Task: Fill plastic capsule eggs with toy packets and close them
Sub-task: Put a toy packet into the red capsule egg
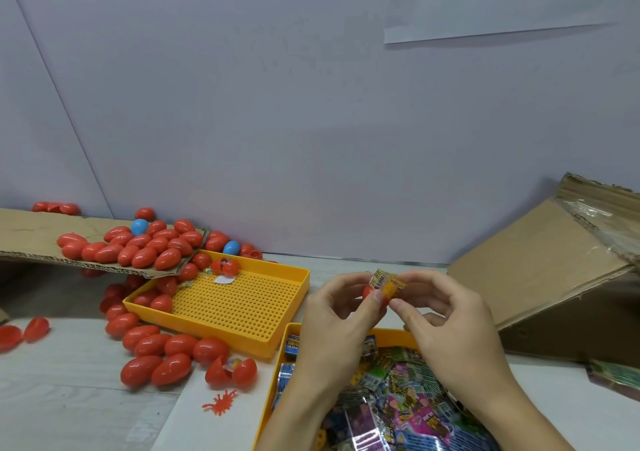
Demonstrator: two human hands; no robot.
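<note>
My left hand grips a red capsule egg above the near tray. A folded yellow toy packet sticks out of the egg's open top, and my right hand pinches that packet with thumb and fingertips. Most of the egg is hidden by my fingers. Below my hands a yellow tray holds a heap of colourful toy packets.
A perforated yellow tray lies to the left, with red eggs spilling around it and over a cardboard sheet. Two blue eggs sit among them. An open egg and a red toy lie nearby. A cardboard box stands at the right.
</note>
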